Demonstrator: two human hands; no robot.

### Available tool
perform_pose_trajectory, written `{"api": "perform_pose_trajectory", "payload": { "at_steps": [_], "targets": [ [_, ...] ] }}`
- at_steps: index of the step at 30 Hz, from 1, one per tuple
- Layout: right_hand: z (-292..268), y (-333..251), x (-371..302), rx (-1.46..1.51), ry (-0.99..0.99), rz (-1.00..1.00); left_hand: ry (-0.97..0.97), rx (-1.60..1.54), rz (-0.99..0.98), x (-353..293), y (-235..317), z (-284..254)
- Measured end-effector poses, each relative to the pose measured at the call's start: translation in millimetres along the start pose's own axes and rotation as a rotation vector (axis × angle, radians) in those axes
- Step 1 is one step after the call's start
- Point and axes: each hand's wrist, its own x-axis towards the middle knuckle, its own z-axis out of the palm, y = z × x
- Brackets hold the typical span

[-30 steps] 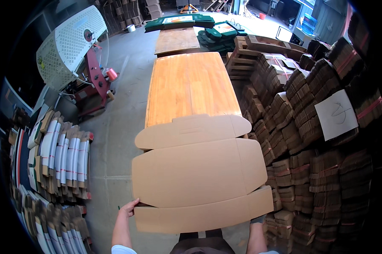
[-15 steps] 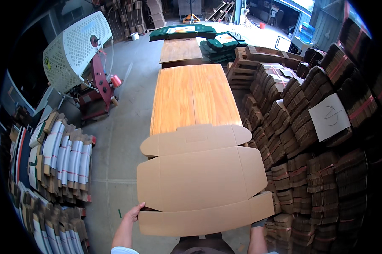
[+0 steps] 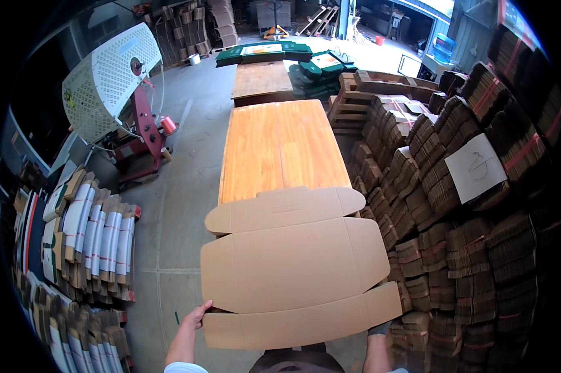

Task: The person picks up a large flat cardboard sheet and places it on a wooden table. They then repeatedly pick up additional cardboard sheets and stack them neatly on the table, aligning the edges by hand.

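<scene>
A large flat die-cut cardboard box blank [image 3: 293, 264], brown and creased, lies in front of me. Its far flap, rounded at both ends, overlaps the near end of an orange-brown wooden tabletop [image 3: 280, 146]. My left hand [image 3: 196, 315] grips the blank's near left corner, with the thumb along its edge and the other fingers mostly hidden. At the near right corner my right hand [image 3: 378, 328], in dark grey covering, holds the blank from below; its fingers are out of sight beneath the board.
Tied stacks of folded cardboard [image 3: 470, 248] line the right side, with a white sheet [image 3: 476, 169] on them. Bundles of white-and-brown board [image 3: 100, 236] stand at left, below a red-and-white machine [image 3: 131, 105]. Green printed boards [image 3: 265, 52] lie on a farther table [image 3: 262, 81].
The view has shifted slightly, so the tabletop and stacks sit a little farther left in it. Both hands keep their places on the blank.
</scene>
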Motion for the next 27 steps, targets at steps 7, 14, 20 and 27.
{"api": "perform_pose_trajectory", "payload": {
  "at_steps": [7,14,20,27],
  "targets": [
    [-14,1,-24,0.027,0.031,-0.003,0.024,-0.003,-0.042,-15,-41,-6],
    [-23,-1,-42,0.045,0.062,-0.022,0.032,-0.07,-0.047,-37,-77,-3],
    [-29,0,-53,0.092,0.068,-0.052,0.04,-0.035,-0.015,-37,-91,-8],
    [-33,6,-67,0.293,0.139,-0.088,-0.006,0.016,0.067,-25,-75,-7]
  ]
}}
